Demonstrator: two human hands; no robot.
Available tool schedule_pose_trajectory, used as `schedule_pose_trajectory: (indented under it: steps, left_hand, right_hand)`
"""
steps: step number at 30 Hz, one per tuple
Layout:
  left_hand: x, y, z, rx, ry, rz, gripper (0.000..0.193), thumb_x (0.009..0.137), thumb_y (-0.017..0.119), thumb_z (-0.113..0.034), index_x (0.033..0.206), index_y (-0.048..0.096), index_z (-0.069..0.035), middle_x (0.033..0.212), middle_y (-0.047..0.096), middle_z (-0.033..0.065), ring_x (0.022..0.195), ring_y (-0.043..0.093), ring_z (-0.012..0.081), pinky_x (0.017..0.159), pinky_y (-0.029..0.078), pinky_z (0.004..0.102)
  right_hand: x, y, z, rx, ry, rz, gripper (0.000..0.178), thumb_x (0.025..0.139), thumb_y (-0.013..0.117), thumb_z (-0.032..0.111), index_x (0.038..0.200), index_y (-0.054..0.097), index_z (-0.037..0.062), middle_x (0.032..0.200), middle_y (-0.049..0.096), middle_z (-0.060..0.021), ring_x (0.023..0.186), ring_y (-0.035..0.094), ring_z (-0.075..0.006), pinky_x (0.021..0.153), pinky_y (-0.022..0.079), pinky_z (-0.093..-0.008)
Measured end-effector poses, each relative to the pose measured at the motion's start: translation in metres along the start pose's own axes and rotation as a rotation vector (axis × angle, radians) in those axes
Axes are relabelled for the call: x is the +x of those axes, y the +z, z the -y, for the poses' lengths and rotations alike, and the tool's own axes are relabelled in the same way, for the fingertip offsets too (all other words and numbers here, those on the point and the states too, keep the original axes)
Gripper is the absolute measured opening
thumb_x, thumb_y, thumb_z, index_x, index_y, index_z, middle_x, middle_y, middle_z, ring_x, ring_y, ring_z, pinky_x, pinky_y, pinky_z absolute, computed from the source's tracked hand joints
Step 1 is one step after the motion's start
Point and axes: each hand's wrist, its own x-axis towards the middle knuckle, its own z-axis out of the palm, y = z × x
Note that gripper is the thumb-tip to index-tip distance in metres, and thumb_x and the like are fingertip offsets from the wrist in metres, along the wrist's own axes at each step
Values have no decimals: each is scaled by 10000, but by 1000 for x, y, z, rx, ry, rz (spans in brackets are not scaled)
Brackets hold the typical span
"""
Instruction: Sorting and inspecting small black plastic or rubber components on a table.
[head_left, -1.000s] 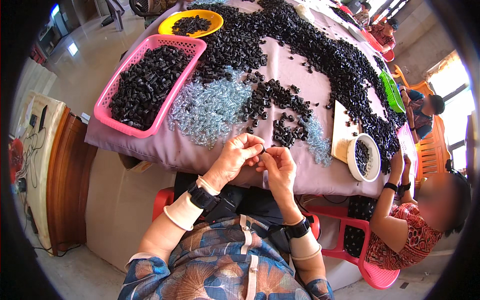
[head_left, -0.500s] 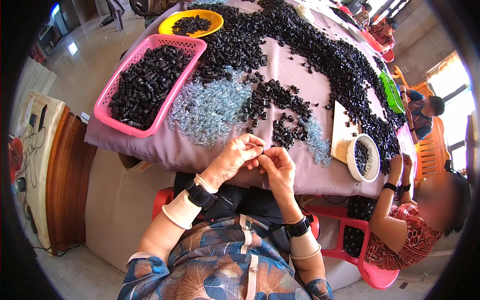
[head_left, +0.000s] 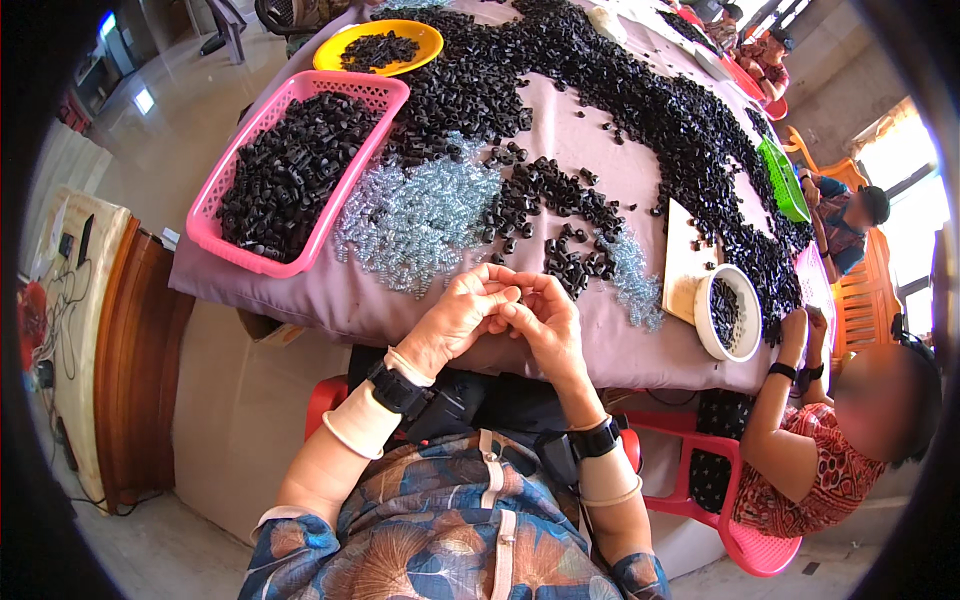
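My left hand (head_left: pixel 462 322) and my right hand (head_left: pixel 546 326) meet over the near edge of the table. Thumbs and fingers of both are pinched together, tip to tip. Whatever sits between them is covered by the fingers. Just beyond lies a heap of small shiny bluish coils that look like springs (head_left: pixel 415 225). Beside it are loose small black plastic pieces (head_left: pixel 575 262), and a smaller patch of the coils (head_left: pixel 635 280) lies to their right. A pink basket (head_left: pixel 200 215) full of black parts stands to the left.
A yellow plate (head_left: pixel 425 42) holds black pieces at the far left. A white bowl (head_left: pixel 746 345) leans by a pale board (head_left: pixel 682 255) at right, near a green basket (head_left: pixel 785 185). Black parts spread across the cloth-covered table (head_left: pixel 235 292). A co-worker (head_left: pixel 800 450) sits close on the right.
My hands have drawn closer together, the right shifting slightly left with its fingers now over the left fingertips. A small dark piece visible at the fingertips before is now hidden.
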Motion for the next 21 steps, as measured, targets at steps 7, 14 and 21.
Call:
schedule_pose_trajectory:
  steps: [7, 14, 21]
  left_hand:
    - [-1, 4, -2, -15, -36, -4, 189, 846, 590, -112, 998, 494, -54, 776, 559, 22, 577, 507, 68, 491, 415, 179]
    - [3, -8, 2, -50, -47, 101, 200, 845, 580, -90, 1017, 482, -58, 782, 560, 32, 588, 517, 85, 511, 423, 191]
    - [-1, -6, 2, -159, -39, 112, 258, 832, 577, -44, 1054, 448, -58, 820, 574, 39, 615, 539, 105, 537, 442, 214]
  right_hand:
    - [-1, -6, -7, 17, -15, 31, 309, 807, 635, 80, 1089, 537, 0, 776, 585, -12, 680, 569, -60, 563, 417, -162]
    - [-2, -6, -11, 1, -58, 22, 312, 799, 639, 64, 1086, 542, -12, 822, 548, -5, 696, 560, -63, 574, 432, -170]
    - [-3, -9, -16, -90, -130, 49, 288, 807, 632, 96, 1063, 558, -14, 960, 477, -35, 709, 551, -79, 584, 448, -187]
